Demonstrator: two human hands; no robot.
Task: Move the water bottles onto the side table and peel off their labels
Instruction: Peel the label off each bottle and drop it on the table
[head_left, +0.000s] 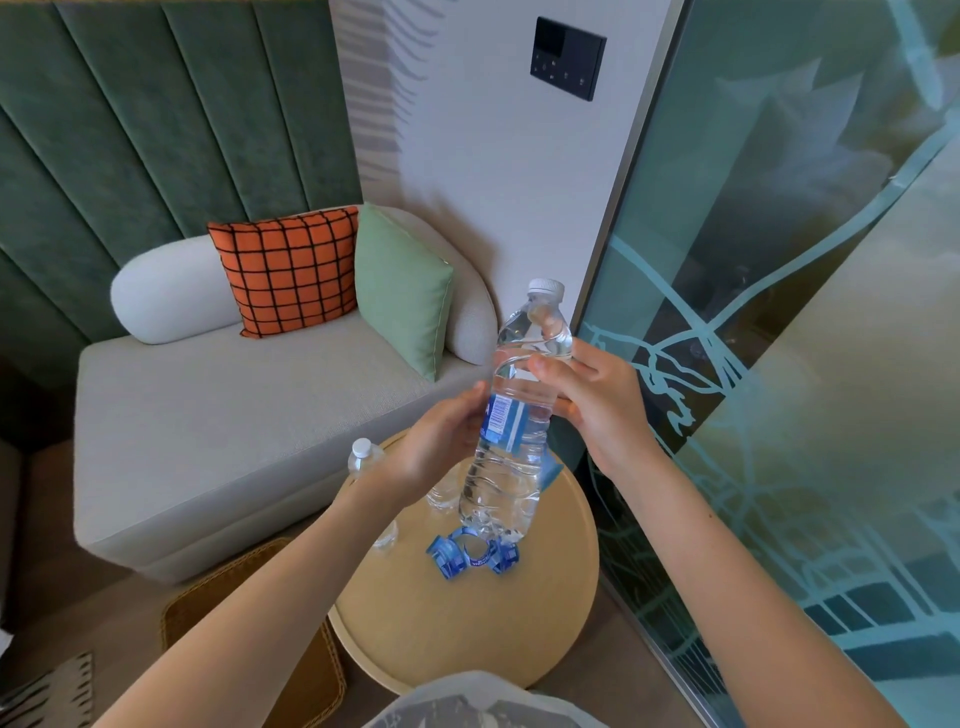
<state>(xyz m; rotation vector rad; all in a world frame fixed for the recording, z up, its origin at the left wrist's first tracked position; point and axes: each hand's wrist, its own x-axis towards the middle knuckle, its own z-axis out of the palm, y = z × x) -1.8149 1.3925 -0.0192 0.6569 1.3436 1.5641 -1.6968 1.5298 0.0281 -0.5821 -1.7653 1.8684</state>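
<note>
I hold a clear water bottle (511, 457) with a white cap upright above the round tan side table (415, 634). My right hand (592, 400) grips its upper body. My left hand (441, 441) pinches the blue label (501, 421), which is partly loose, with a flap hanging behind the bottle on the right. Curled blue peeled labels (470, 556) lie on the table under the bottle. A second bottle (363, 457) stands on the table's far left, mostly hidden by my left forearm. Another clear bottle (441, 491) shows behind my left wrist.
A light grey sofa (234, 426) with an orange checked cushion (288, 270) and a green cushion (402, 286) stands left of the table. A frosted glass partition (779, 364) runs along the right. A woven stool (234, 597) sits low at the left.
</note>
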